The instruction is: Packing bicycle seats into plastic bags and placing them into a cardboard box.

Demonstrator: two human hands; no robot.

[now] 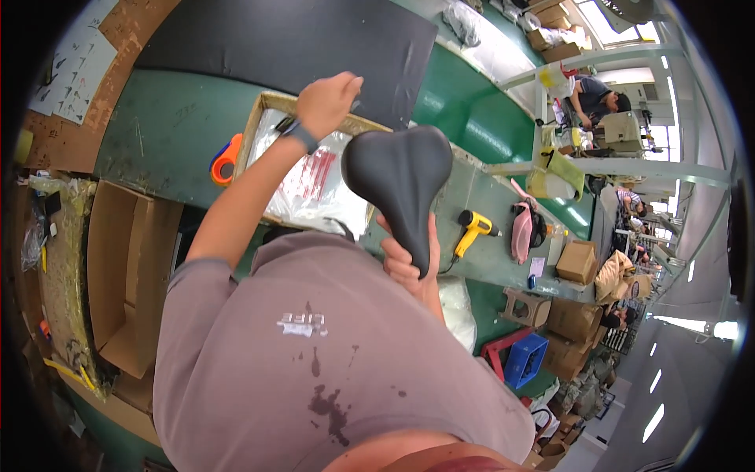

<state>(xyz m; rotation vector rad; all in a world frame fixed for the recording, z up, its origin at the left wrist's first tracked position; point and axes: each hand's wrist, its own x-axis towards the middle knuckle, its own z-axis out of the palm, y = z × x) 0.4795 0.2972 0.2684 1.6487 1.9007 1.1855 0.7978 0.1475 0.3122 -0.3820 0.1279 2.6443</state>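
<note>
My right hand (403,263) grips a black bicycle saddle (399,169) by its narrow nose. The saddle is upright in front of my chest, its wide end up and its smooth cover facing me. My left hand (326,106), with a dark band on the wrist, is raised above a shallow cardboard box (253,140), left of the saddle and apart from it. Its fingers are curled together; whether something small is in them I cannot make out. Clear plastic bags with red print (316,177) lie in the box, partly hidden by my left forearm.
A black mat (291,39) covers the bench's far part. An orange and blue tool (226,161) lies left of the box. To the right are a yellow heat gun (474,230), a pink bag (522,232) and a blue crate (525,359). Another person (594,98) sits farther off.
</note>
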